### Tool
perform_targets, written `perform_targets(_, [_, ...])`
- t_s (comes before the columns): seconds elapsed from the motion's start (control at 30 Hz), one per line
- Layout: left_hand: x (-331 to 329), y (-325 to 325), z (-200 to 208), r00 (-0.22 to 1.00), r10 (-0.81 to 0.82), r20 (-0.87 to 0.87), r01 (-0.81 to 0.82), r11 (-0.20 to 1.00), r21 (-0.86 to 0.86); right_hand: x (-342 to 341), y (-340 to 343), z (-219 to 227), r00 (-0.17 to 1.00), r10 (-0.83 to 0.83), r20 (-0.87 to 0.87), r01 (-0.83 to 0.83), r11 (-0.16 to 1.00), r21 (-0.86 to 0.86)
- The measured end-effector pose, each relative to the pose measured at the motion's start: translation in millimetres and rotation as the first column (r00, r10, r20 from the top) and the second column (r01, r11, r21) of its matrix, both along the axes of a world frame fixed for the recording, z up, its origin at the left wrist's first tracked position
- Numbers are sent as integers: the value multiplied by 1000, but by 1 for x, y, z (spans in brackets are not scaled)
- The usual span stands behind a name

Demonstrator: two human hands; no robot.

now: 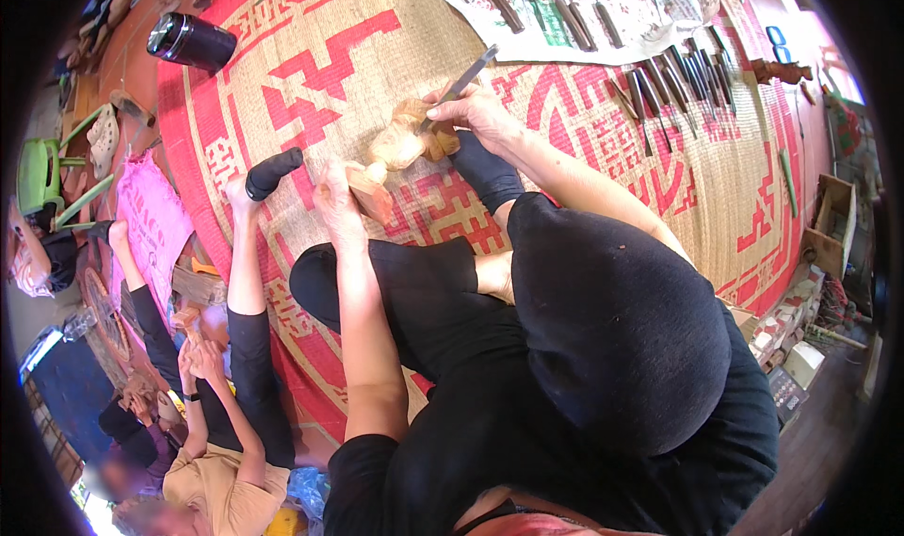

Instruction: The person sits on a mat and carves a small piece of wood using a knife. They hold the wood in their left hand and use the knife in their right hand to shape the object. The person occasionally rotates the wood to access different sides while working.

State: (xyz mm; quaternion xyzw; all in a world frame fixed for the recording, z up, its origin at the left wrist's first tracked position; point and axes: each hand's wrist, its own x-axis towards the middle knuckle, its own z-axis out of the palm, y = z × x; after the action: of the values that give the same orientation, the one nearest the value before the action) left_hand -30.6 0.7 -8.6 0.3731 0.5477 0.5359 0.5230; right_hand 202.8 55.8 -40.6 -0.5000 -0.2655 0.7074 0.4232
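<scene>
A carved pale wooden figure (396,148), knobbly at the top and with a flat orange-brown base, is tilted above the mat in front of me. My left hand (333,195) is closed round the base end of the carving. In my right hand (476,119) is a narrow, flat grey knife-like tool (468,74), pinched between thumb and fingers. Its lower end meets the upper part of the figure, and its other end points up and away to the right. The exact form of its working edge is too small to make out.
Rows of dark-handled carving tools (673,79) lie at the far right, some on a white printed sheet (650,41). A black tumbler (191,42) lies far left on the red-and-straw mat (367,74). Another person (221,442) sits at left, holding a wooden piece.
</scene>
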Motion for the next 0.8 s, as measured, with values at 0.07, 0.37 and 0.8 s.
perform_targets(0.07, [6,-12,-12,999,33,-1,-33,999,-4,-2,-2,-2,999,-4,41,3,1000,21])
perform_targets(0.37, [17,-25,-18,994,70,81,-73,996,43,4,-4,-4,985,-161,56,164,984,-63])
perform_targets(0.8, [16,-28,-21,997,50,61,-53,998,44,4,-9,-2,995,-101,22,99,992,79])
